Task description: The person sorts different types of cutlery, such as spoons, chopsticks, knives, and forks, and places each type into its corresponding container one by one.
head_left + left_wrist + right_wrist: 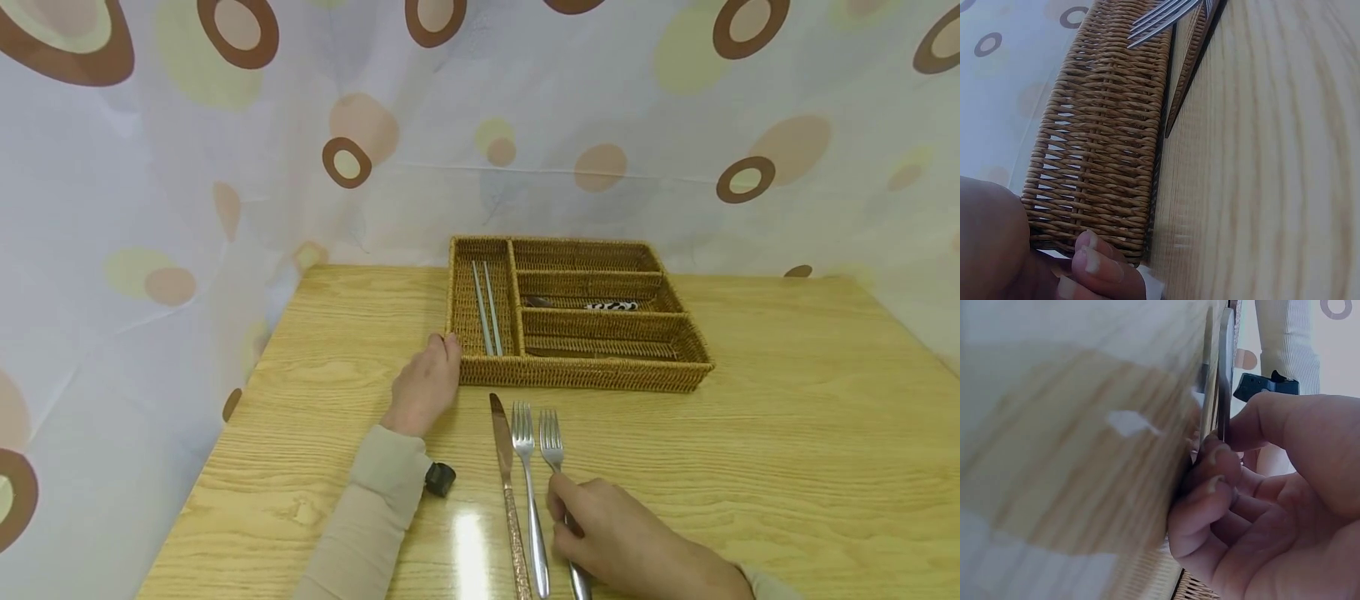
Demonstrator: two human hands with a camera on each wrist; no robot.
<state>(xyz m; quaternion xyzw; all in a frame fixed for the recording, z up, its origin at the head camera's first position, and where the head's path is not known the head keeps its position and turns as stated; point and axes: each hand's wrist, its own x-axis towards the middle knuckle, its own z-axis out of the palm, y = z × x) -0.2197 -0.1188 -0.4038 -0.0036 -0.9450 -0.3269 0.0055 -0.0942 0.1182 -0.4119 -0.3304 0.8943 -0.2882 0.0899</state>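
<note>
The right hand (622, 529) grasps the handle of a fork (551, 442), pinched between thumb and fingers, with the tines pointing ahead of the hand; whether the fork touches the tabletop is hard to tell. Just to this hand's left lies a second fork (522, 429), and beyond that a knife (502, 442) with a textured, coppery handle — both with their far ends toward the wicker tray (585, 375).

The left hand (427, 379) grips the tray's near left corner, fingers curled at its edge. The tray extends away from this hand and to its right. Just ahead and to the right of the left hand, a pair of pale chopsticks (492, 308) lies in the long side compartment. Farther right, the middle cross compartment holds a utensil with a black-and-white handle (612, 307); the nearest one holds a dark, slender utensil (562, 353), partly hidden by the rim. A black device (440, 479) sits at the left wrist, by the pale sleeve (367, 508). Under both hands spreads a wood-grain table (810, 433) — patterned cloth (540, 83) hangs beyond them.
</note>
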